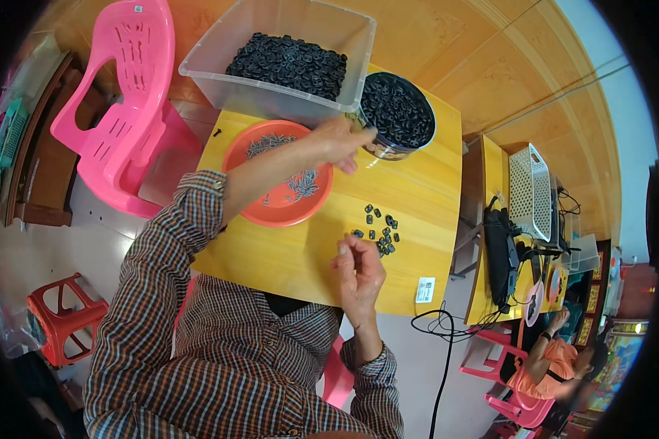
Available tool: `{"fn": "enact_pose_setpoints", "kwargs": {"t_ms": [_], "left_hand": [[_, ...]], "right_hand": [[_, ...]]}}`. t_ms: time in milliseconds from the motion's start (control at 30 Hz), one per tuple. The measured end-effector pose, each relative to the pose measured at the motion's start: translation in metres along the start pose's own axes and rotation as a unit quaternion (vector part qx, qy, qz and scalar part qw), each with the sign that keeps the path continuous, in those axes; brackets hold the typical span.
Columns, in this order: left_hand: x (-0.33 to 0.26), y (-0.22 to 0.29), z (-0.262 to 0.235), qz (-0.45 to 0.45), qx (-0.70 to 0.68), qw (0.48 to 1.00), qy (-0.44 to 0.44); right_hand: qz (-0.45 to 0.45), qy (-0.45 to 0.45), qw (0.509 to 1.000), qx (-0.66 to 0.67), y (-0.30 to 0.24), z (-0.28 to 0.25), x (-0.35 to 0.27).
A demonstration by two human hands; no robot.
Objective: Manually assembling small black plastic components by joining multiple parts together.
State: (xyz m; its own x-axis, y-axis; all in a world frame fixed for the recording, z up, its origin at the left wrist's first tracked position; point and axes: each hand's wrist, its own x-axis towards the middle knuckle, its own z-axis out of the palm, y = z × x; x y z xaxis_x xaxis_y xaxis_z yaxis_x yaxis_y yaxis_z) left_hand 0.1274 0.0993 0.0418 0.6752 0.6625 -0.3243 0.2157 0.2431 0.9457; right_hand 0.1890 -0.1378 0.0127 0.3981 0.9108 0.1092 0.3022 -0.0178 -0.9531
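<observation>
My left hand (335, 142) reaches across an orange-red bowl (234, 164) toward a round tin (392, 154) full of small black plastic parts (397, 110). Its fingertips are at the tin's near rim, fingers stretched out and apart, with nothing plainly held. Grey screw-like pins (302, 184) lie in the bowl, partly under my left forearm. My right hand (360, 274) is above the near part of the yellow table (271, 252), thumb and fingers pinched together. What is between them is too small to make out. Several loose black parts (386, 240) lie just beyond its fingertips.
A translucent bin (285, 99) of black parts stands at the table's far left, beside the tin. A white label (425, 290) lies near the right corner. Black cables (450, 329) hang at the right. A pink chair (128, 124) stands left; another person (538, 369) sits far right.
</observation>
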Motion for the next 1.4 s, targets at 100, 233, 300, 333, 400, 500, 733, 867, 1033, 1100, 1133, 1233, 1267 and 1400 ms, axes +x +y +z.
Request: {"fn": "enact_pose_setpoints", "kwargs": {"t_ms": [100,233,300,333,400,500,733,867,1033,1100,1133,1233,1267,1400], "left_hand": [[0.023,-0.007,0.006,-0.021,-0.067,0.997,0.041],[0.058,-0.020,0.001,-0.055,-0.137,0.989,0.004],[0.074,-0.017,0.005,-0.066,-0.170,0.983,0.004],[0.077,-0.017,0.007,-0.068,-0.200,0.977,0.011],[0.080,-0.014,0.009,-0.058,-0.204,0.977,0.007],[0.078,-0.008,0.008,-0.049,-0.188,0.981,-0.004],[0.080,-0.005,0.008,-0.060,-0.177,0.982,0.019],[0.080,-0.012,0.006,-0.076,-0.191,0.979,0.011],[0.071,-0.026,0.023,-0.021,-0.168,0.983,0.067],[0.065,-0.027,0.032,0.078,-0.159,0.980,0.089],[0.064,-0.025,0.035,0.078,-0.151,0.982,0.077],[0.059,-0.022,0.041,0.091,-0.119,0.986,0.067],[0.057,-0.022,0.039,0.091,-0.118,0.987,0.063],[0.061,-0.027,0.040,0.089,-0.147,0.984,0.041]], "right_hand": [[0.047,0.045,0.997,0.051,-0.005,-0.012,0.016],[0.069,0.142,0.984,0.086,-0.004,-0.036,0.041],[0.065,0.178,0.978,0.086,0.003,-0.050,0.050],[0.056,0.207,0.973,0.081,0.007,-0.056,0.052],[0.044,0.244,0.966,0.073,0.018,-0.065,0.054],[0.049,0.250,0.965,0.061,0.034,-0.066,0.055],[0.023,0.230,0.969,0.087,0.053,-0.062,0.083],[0.022,0.220,0.971,0.094,0.058,-0.060,0.105],[0.052,0.187,0.978,0.077,0.056,-0.058,0.128],[0.056,0.170,0.979,0.101,0.052,-0.055,0.138],[0.060,0.153,0.978,0.126,0.050,-0.055,0.140],[0.049,0.130,0.985,0.098,0.057,-0.060,0.142],[0.038,0.133,0.985,0.102,0.058,-0.058,0.142],[0.030,0.164,0.982,0.094,0.070,-0.060,0.137]]}}
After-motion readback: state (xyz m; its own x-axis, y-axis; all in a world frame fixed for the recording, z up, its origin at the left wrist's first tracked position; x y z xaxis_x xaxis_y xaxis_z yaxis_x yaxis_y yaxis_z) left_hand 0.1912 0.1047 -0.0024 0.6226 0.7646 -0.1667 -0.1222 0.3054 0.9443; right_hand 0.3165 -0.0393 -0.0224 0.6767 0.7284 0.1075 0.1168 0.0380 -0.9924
